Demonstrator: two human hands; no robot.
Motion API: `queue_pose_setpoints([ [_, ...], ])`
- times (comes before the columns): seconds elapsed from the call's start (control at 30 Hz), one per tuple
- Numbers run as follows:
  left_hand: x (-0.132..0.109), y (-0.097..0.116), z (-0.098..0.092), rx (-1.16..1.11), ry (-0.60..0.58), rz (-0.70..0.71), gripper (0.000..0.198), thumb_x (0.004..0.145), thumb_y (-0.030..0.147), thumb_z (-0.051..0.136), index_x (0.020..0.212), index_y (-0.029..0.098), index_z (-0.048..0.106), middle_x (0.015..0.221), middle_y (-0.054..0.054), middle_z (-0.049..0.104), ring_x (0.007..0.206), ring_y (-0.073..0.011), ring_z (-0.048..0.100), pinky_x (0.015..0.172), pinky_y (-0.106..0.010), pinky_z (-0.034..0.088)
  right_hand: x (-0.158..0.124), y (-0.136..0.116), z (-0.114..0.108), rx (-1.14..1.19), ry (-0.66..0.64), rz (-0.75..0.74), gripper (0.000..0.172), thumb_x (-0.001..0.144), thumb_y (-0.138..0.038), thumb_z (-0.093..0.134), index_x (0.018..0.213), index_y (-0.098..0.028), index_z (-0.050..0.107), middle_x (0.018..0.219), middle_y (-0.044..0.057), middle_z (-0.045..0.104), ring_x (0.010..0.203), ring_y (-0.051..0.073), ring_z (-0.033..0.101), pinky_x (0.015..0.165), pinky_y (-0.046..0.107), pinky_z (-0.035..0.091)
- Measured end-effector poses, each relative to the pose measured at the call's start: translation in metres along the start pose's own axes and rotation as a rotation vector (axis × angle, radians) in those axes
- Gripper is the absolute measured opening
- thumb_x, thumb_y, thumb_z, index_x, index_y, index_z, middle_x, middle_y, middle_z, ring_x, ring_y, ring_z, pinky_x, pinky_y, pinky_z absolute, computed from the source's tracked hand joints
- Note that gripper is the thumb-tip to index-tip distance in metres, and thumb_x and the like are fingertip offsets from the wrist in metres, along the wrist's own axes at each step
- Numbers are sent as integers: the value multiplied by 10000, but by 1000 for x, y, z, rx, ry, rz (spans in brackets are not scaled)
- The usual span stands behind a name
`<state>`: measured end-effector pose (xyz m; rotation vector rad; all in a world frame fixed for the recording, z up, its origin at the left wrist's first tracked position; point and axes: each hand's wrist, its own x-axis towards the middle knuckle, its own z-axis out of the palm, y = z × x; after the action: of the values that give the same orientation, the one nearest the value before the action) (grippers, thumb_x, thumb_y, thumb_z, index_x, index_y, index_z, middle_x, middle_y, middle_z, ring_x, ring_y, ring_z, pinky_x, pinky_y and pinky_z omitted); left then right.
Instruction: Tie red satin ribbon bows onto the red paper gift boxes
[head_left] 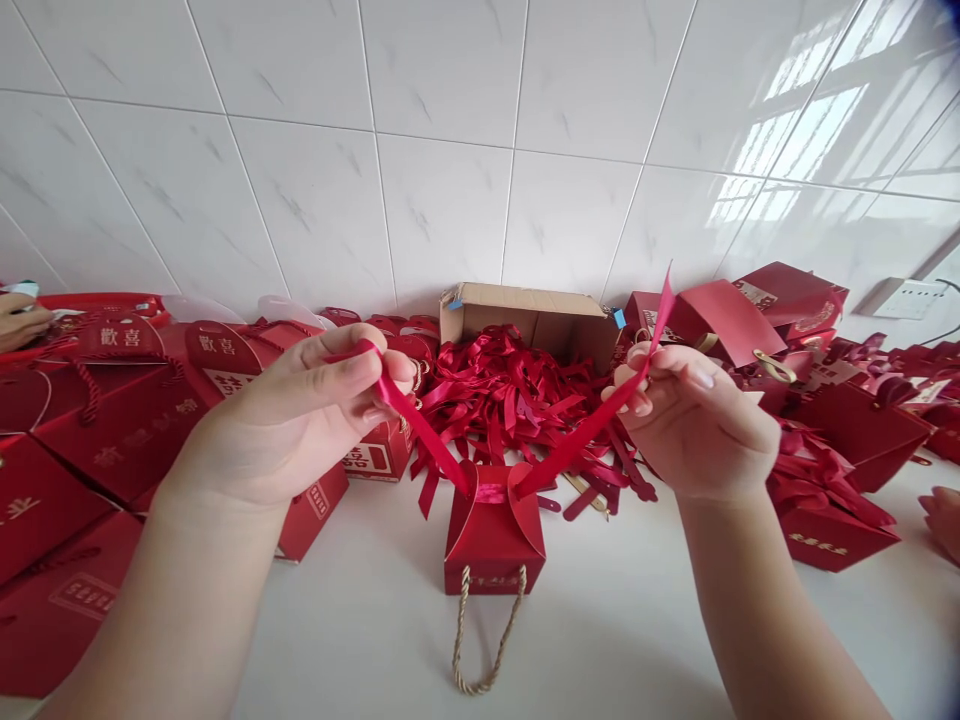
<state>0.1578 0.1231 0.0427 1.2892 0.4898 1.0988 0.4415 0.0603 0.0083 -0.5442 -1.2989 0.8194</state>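
Note:
A small red gift box stands on the white table in front of me, its top flaps folded together. A twisted gold rope handle hangs from its near side and lies on the table. A red ribbon runs through the top of the box, and its two ends spread upward in a V. My left hand pinches one end between thumb and fingers. The other end is pinched by my right hand, with a pointed tip sticking up above the fingers. Both hands are raised above the box, wide apart.
Behind the box, a cardboard carton lies on its side, spilling a heap of red ribbons. Larger red gift boxes crowd the left; more red boxes fill the right. Other people's hands show at both edges. A tiled wall rises behind.

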Motion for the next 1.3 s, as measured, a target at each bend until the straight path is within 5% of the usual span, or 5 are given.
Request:
queue_pose_setpoints([
  [0.6,-4,-2,19,-188,19,30,204,564,258,874,646,213,693,620,63,624,531,-39,475,518,-155,431,-3,-3,3,-141,62,-50,191,818,-374,572,957,-333,696,722,36,600,648,197,534,630,358,473],
  [0.77,-5,-4,25,-95,127,141,104,632,245,826,690,251,740,710,37,709,654,-79,583,595,-170,472,-6,-5,11,-85,1,-115,257,834,-316,599,1066,-307,709,770,45,639,701,197,539,663,360,468],
  [0.97,-9,-2,34,40,205,250,106,662,256,795,746,271,731,855,12,743,647,-94,577,470,-175,386,-7,-8,17,-147,1,-144,257,845,-301,598,1079,-308,704,879,56,678,727,207,557,711,389,475],
  [1.3,0,1,46,39,211,258,133,643,244,819,725,207,722,711,26,690,675,-95,605,636,-201,469,1,-12,33,-187,32,-220,219,863,-258,586,1014,-316,733,874,30,676,761,175,581,754,343,487],
])
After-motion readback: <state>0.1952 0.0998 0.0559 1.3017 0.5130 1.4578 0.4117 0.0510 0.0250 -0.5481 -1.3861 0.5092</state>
